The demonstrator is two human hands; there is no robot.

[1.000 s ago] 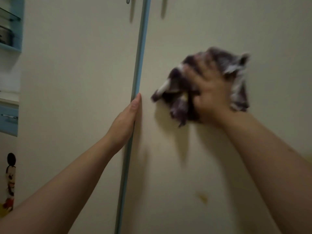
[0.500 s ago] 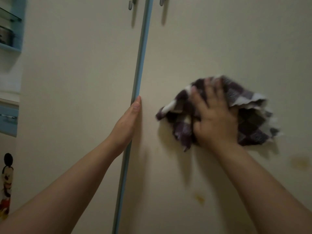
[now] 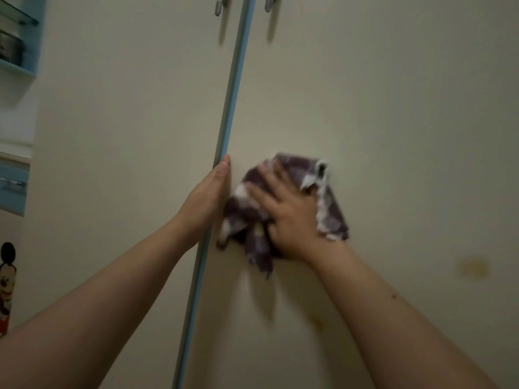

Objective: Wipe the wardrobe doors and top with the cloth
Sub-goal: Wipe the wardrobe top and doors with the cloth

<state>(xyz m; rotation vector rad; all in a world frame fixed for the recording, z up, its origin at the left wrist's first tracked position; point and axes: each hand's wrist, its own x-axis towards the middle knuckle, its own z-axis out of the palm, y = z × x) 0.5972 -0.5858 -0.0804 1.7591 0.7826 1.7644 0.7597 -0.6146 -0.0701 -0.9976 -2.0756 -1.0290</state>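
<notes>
Purple checked cloth, bunched, tail hanging down.
Right hand presses it flat-fingered; left hand straight against blue door edge.

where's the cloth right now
In the head view, the cloth is pressed against the right wardrobe door under the right hand, just right of the blue centre strip and the left hand resting along it.
</notes>
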